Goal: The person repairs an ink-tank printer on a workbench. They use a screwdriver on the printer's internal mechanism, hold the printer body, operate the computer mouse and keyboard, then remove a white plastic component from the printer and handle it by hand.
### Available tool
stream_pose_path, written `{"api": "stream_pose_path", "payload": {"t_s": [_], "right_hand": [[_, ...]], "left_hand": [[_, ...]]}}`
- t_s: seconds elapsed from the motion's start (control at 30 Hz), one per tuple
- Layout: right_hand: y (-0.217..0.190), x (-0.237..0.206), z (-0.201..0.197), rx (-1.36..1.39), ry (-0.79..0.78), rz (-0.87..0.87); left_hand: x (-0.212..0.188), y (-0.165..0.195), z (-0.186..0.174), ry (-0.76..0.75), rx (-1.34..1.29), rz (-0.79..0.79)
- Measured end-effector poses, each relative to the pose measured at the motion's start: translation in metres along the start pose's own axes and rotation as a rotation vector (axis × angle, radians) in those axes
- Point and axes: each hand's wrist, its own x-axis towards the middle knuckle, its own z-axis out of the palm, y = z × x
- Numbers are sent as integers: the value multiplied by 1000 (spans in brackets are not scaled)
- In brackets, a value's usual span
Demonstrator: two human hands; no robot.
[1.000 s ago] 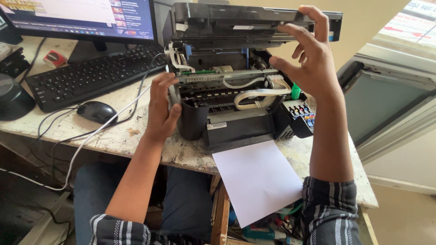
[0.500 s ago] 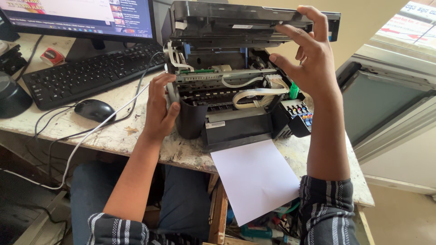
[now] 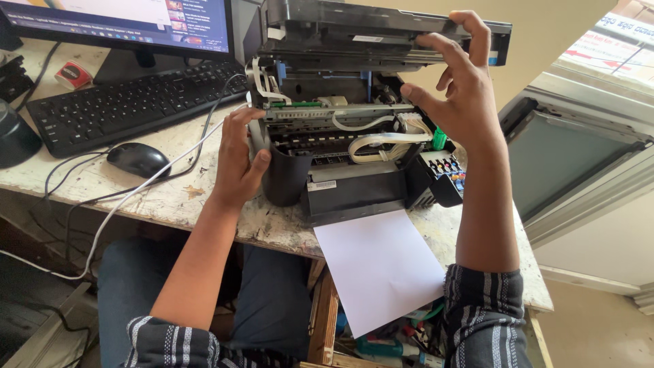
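My left hand (image 3: pixel 235 160) lies spread and flat against the printer's (image 3: pixel 354 163) left side. My right hand (image 3: pixel 463 92), fingers loosely spread, props the raised scanner lid (image 3: pixel 354 34) above it. A white sheet (image 3: pixel 378 266) hangs off the counter (image 3: pixel 170 197) below both wrists.

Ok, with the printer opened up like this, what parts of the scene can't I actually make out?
Head view:
- Right hand palm side: faces away, so its contact under the raised printer lid is hidden.
- Printer left side: covered by the left hand.
- Monitor: top cut off by the frame edge.
- Ink tanks: too small to read levels.
- Items under the desk: partly hidden by the white paper sheet.
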Motion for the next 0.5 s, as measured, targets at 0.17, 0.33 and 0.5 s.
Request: {"api": "stream_pose_path", "payload": {"t_s": [0.17, 0.33, 0.5], "right_hand": [[-1, 0, 0, 18, -10, 30], [-4, 2, 0, 25, -16, 54], [-4, 0, 1, 31, -17, 64]], "left_hand": [[1, 1, 0, -8, 1, -18], [2, 3, -2, -13, 7, -12], [2, 3, -1, -14, 14, -11]]}}
